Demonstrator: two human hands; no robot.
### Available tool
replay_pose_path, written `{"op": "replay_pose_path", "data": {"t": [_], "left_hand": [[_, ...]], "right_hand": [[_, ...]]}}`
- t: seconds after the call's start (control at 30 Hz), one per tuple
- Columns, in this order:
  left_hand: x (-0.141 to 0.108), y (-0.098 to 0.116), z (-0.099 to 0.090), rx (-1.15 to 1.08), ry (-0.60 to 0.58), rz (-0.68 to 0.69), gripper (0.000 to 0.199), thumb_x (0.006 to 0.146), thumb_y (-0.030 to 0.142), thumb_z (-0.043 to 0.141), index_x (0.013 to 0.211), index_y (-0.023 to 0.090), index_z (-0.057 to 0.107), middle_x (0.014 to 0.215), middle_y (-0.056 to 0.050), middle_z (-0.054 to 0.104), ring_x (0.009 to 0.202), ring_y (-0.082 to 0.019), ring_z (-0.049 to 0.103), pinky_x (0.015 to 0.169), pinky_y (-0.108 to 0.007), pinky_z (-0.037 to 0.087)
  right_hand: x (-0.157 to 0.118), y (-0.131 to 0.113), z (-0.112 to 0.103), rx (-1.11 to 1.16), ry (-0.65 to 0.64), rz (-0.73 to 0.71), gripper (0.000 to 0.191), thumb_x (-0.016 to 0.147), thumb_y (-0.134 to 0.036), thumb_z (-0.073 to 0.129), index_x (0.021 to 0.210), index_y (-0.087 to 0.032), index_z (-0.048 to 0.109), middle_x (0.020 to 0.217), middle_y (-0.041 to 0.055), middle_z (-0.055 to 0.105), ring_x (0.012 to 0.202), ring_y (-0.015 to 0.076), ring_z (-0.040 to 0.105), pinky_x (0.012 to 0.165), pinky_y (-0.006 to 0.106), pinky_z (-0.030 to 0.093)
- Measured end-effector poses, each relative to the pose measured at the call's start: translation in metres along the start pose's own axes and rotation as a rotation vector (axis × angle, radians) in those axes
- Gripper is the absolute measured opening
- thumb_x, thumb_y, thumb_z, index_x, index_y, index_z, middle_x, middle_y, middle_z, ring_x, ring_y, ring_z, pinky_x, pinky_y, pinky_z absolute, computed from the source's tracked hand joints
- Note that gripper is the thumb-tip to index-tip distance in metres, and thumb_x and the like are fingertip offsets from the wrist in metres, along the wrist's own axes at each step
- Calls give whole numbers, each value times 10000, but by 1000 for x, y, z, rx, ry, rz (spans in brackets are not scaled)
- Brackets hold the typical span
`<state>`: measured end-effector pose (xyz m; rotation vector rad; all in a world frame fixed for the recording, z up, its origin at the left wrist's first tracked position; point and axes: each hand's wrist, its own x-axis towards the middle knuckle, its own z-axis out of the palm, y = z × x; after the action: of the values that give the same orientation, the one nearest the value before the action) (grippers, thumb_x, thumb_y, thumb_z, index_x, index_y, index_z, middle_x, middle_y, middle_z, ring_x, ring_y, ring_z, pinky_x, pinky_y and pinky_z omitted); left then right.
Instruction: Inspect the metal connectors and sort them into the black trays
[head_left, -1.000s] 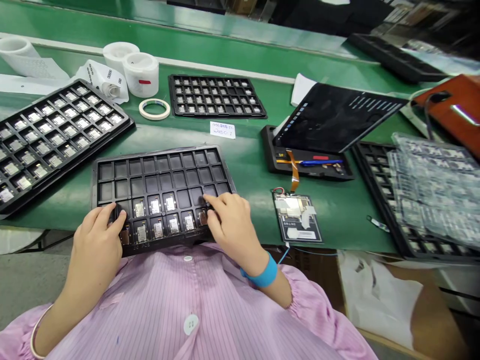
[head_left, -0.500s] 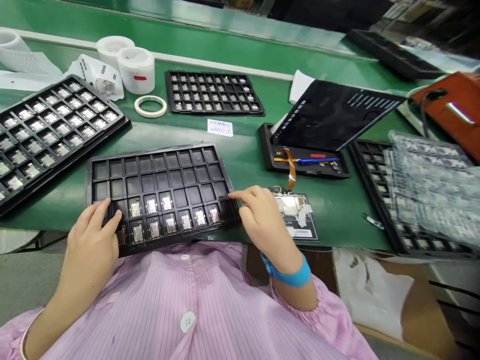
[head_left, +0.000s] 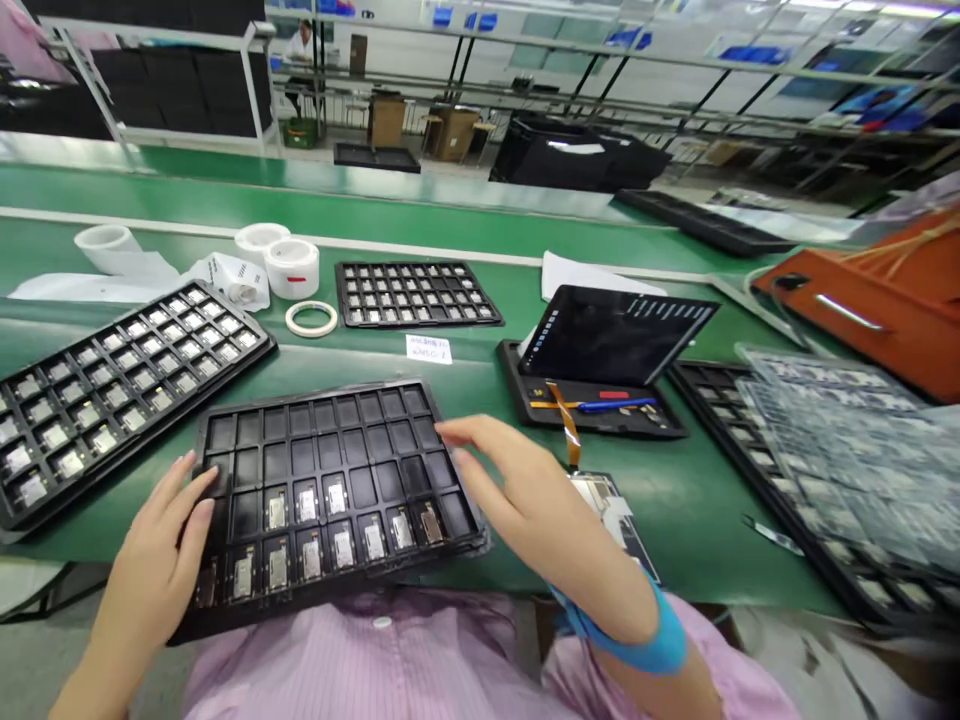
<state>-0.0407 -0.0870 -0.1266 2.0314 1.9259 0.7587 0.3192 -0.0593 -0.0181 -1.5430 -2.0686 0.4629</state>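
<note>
A black compartment tray (head_left: 362, 449) lies before me, its front edge near the table's front edge. Small silvery metal parts sit in its front row and in several cells of the row behind; the back rows hold none. My left hand (head_left: 154, 555) rests at the tray's left edge, fingers spread and touching the rim and outer cells. At the right edge, my right hand (head_left: 525, 490) has its index finger and thumb stretched out and apart, the fingertips touching or very close to the rim. Its other fingers are mostly hidden.
Filled trays stand at left (head_left: 135, 375) and back (head_left: 416, 295). Beside them are tape rolls (head_left: 292, 268) and a handwritten label (head_left: 428, 349). At right are a propped-up screen (head_left: 615, 335), a circuit board (head_left: 611, 505), tweezers (head_left: 772, 535) and stacked clear plastic sheets (head_left: 847, 430).
My view has tipped upward, showing more of the room. My left hand has drawn outward, uncovering more front-row cells. My right hand's curled fingers have straightened along the tray's right edge.
</note>
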Motion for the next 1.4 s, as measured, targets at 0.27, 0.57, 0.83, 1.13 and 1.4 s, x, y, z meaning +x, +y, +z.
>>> {"op": "replay_pose_path", "data": {"t": [0.27,0.57,0.83,1.13,1.4], "left_hand": [[18,-20,17,-119,93,-154,350,979,452,453,1187,263,663,1452,-54,566,1330,-303,538,1119,-497,431],[16,-9,19,-68,97,-308,356,995,482,431,1145,324,712,1452,61,567,837,-149,713,502,-213,492],[13,-25,24,-24,79,-265,359,977,494,446,1154,339,716,1437,89,576,1096,-189,679,583,-190,527],[13,-22,22,-16,75,-268,338,976,451,475,1185,324,708,1454,43,566,892,-162,717,550,-194,511],[15,-17,18,-40,100,-273,314,939,402,523,1159,317,730,1425,14,595,792,-171,708,548,-223,525]], "right_hand": [[170,28,61,-300,-239,104,340,1011,-265,546,1331,-151,572,1191,112,681,1054,240,668,927,445,537],[221,59,98,-435,-304,189,354,991,-355,612,1298,-178,590,1262,101,621,1057,230,648,896,443,568],[216,78,88,-487,-283,273,341,990,-356,613,1279,-174,600,1253,98,626,1054,229,648,896,443,566],[214,100,67,-468,-257,351,333,991,-355,612,1274,-180,605,1273,101,619,1077,232,640,914,448,559],[215,119,53,-433,-223,415,327,992,-353,610,1273,-185,607,1289,102,612,1089,233,635,921,448,556]]}}
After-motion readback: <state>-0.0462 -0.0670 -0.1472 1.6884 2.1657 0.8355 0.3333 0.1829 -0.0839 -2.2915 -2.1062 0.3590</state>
